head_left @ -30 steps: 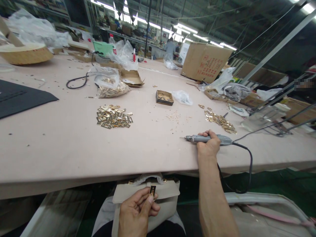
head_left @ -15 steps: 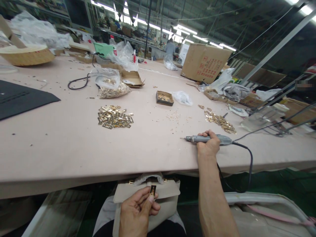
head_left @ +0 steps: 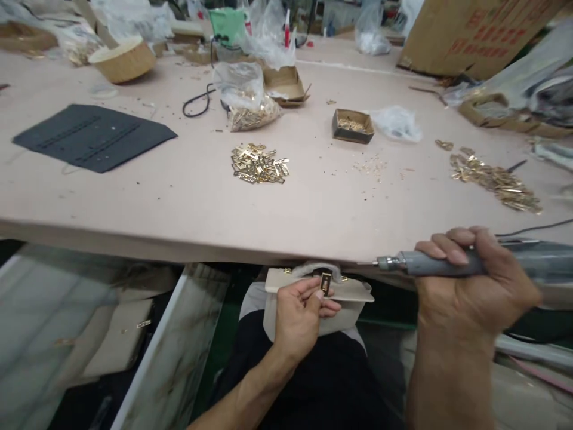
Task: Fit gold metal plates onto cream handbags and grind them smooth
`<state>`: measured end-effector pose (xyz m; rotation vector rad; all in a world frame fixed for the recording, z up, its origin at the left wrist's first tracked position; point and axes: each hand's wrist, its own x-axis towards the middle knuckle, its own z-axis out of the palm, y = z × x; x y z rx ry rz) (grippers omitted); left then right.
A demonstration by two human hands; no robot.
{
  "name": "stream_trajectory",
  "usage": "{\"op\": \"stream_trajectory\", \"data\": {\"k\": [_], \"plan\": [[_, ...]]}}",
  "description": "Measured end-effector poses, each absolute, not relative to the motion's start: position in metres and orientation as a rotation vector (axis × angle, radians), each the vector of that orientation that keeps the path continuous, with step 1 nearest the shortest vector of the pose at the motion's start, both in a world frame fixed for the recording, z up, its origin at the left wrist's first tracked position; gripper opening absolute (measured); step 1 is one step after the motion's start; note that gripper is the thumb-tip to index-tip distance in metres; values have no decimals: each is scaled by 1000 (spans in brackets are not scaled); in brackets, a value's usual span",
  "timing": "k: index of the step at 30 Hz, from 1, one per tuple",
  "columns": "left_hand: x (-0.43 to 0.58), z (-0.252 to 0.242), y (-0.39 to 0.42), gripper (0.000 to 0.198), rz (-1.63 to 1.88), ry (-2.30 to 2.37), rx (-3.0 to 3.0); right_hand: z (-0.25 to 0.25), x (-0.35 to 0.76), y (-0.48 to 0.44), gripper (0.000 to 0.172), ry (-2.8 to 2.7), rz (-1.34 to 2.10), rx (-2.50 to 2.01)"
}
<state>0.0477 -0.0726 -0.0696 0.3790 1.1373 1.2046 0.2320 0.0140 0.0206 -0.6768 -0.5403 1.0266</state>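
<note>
Pinched between the fingers of my left hand point(head_left: 299, 313) is a small gold rectangular metal plate point(head_left: 325, 283) with a slot in it. Behind that hand a beige handbag point(head_left: 342, 313) stands on my lap, its handle wrapped in clear plastic. My right hand point(head_left: 474, 280) is wrapped around a grey electric screwdriver point(head_left: 430, 263), whose thin bit points left above the table edge. On the table lie a pile of gold plates point(head_left: 259, 164), an open small box of tiny gold parts point(head_left: 353, 126) and some loose tiny screws point(head_left: 370, 167).
More gold fittings point(head_left: 496, 179) are heaped on the right. At left lies a dark flat panel point(head_left: 94, 138). A bag of metal parts point(head_left: 253, 110) and a large carton point(head_left: 474, 36) stand farther back. Below the table edge, a bin point(head_left: 152, 358) holds more beige bags.
My view has tilted down and come closer. The right hand has brought the screwdriver from over the table back toward the bag. The left hand still holds the plate.
</note>
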Motion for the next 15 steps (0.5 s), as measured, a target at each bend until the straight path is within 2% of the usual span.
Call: {"op": "stream_trajectory", "data": {"k": [6,15], "plan": [[51,-66,-74,34,1212,1124,346,11,188,-37,10,-736,1008,-788],[57,-67,-74,25,1240,1159,341,0,167,-49,11,-887,886,-810]]}}
